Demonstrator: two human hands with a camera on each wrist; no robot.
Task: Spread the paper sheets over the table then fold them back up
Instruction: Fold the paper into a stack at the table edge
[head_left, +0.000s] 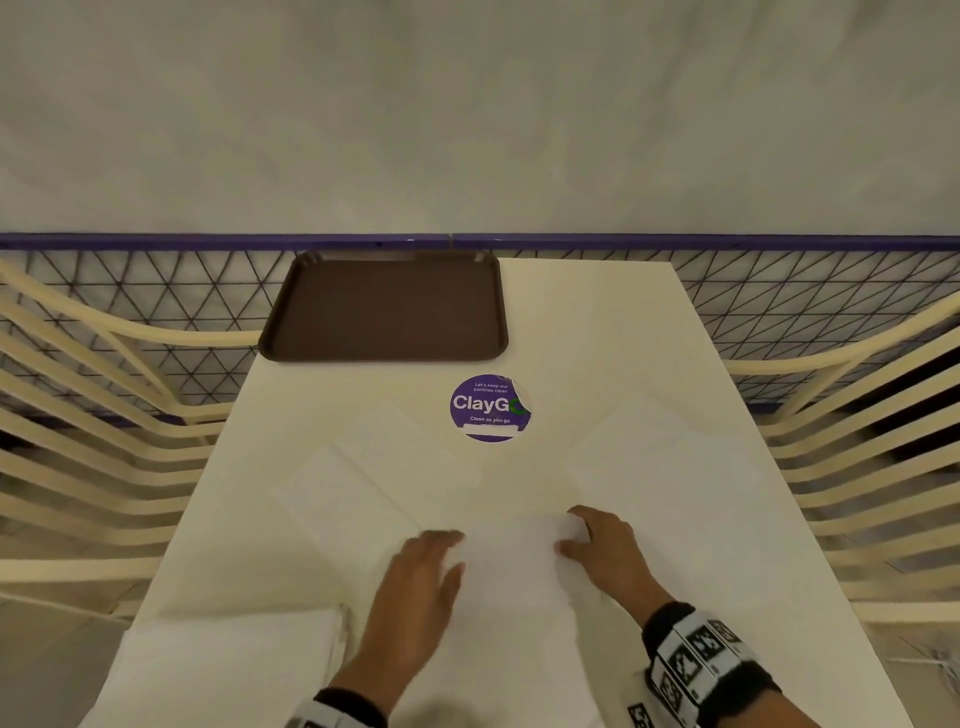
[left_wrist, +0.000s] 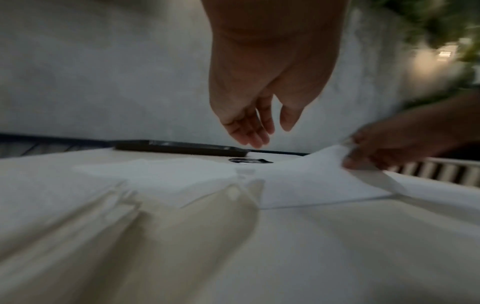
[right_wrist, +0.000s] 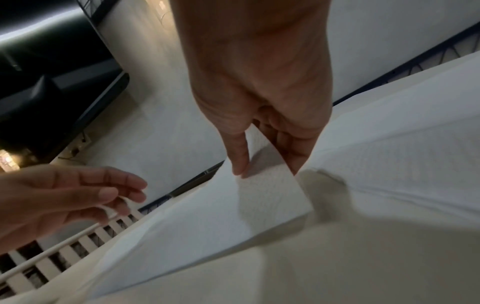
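The paper sheet (head_left: 511, 566) is lying at the table's (head_left: 597, 322) near middle, its far corner being lifted by the right hand (head_left: 605, 551), which is pinching it. The left hand (head_left: 421, 577) is hovering beside it, fingers relaxed. Pulling one-handed risks tearing or dragging it askew. Only the right wrist view is showing the pinch.

Dim, warm indoor light; wrist views soft with motion blur.

Head view: even, low light, wide-angle bowing of the railing (head_left: 467, 241) at the edges. Left wrist view: smeared foreground, bright lamp glow (left_wrist: 441, 53) upper right. Right wrist view: finger shadow on the paper sheet (right_wrist: 207, 216), warm glare at left edge.
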